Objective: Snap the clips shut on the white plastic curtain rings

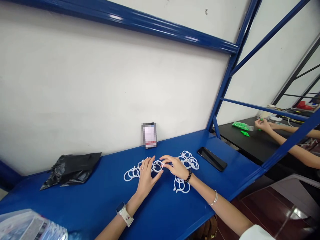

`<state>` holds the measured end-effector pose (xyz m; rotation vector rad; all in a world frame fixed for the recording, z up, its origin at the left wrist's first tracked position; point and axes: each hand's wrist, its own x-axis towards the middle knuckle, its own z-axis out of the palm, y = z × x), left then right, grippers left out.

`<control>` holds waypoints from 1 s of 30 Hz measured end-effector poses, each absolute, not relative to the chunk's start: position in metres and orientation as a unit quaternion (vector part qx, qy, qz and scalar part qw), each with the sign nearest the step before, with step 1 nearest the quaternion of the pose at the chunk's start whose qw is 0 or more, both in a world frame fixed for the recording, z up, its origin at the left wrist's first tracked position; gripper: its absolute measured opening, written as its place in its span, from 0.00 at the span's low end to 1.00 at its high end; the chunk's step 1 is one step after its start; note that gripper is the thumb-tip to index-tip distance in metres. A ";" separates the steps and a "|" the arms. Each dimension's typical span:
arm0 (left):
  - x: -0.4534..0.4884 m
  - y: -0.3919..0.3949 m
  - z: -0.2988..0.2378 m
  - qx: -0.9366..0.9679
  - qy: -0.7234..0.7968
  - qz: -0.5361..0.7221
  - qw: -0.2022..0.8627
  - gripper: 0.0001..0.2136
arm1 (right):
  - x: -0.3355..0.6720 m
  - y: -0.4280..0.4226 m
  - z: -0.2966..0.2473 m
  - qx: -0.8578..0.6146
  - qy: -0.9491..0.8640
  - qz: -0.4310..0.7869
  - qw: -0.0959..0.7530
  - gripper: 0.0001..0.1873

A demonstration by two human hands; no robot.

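Note:
My right hand [176,167] pinches a white plastic ring [157,172] between thumb and fingers above the blue table. Just left of that ring is my left hand [147,175], its fingers stretched out and the thumb spread away; whether it touches the ring I cannot tell. A row of overlapping white rings [128,180] lies beyond and left of my left hand, partly hidden by it. More white rings with small hooked ends [193,163] lie in a pile past my right hand, and several others [183,191] lie under and beside my right wrist.
On the blue table [105,200] are a black plastic bag [72,170], a black phone [212,159] and clear plastic packaging [32,226]. A small blurred box [149,135] leans on the wall. Beyond the blue frame [222,86], a co-worker's hands [263,125] handle green pieces.

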<state>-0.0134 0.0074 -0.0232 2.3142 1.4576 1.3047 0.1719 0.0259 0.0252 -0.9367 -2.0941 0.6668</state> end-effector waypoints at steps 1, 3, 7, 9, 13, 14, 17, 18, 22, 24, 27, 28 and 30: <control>-0.013 0.007 -0.023 0.767 0.474 0.429 0.062 0.20 | 0.171 0.025 0.025 -0.369 -0.809 0.268 0.370 0.13; -0.013 0.007 -0.020 0.772 0.460 0.434 0.072 0.14 | 0.170 0.023 0.026 -0.376 -0.798 0.288 0.373 0.11; -0.012 0.004 -0.012 0.766 0.444 0.457 0.088 0.09 | 0.169 0.021 0.028 -0.378 -0.782 0.331 0.370 0.08; -0.011 0.002 -0.008 0.763 0.437 0.467 0.096 0.07 | 0.169 0.021 0.028 -0.371 -0.780 0.346 0.366 0.07; -0.011 0.000 -0.003 0.765 0.424 0.473 0.108 0.08 | 0.168 0.021 0.028 -0.349 -0.787 0.355 0.365 0.10; -0.011 0.000 -0.002 0.766 0.421 0.472 0.113 0.08 | 0.168 0.020 0.028 -0.347 -0.788 0.354 0.365 0.11; -0.011 -0.001 0.001 0.766 0.416 0.472 0.133 0.08 | 0.166 0.018 0.029 -0.342 -0.786 0.360 0.369 0.13; -0.011 -0.002 0.003 0.762 0.416 0.475 0.140 0.08 | 0.166 0.017 0.029 -0.339 -0.782 0.370 0.371 0.13; -0.010 -0.005 0.008 0.757 0.414 0.482 0.153 0.10 | 0.163 0.014 0.026 -0.326 -0.761 0.411 0.382 0.19; -0.009 -0.006 0.010 0.760 0.408 0.483 0.151 0.10 | 0.161 0.013 0.025 -0.324 -0.760 0.410 0.387 0.21; -0.010 -0.006 0.008 0.759 0.408 0.487 0.145 0.11 | 0.160 0.010 0.025 -0.321 -0.763 0.404 0.389 0.23; -0.011 -0.005 0.007 0.758 0.409 0.487 0.146 0.11 | 0.159 0.009 0.026 -0.321 -0.767 0.397 0.387 0.23; -0.012 -0.004 0.005 0.757 0.408 0.487 0.150 0.12 | 0.159 0.007 0.026 -0.326 -0.777 0.378 0.383 0.21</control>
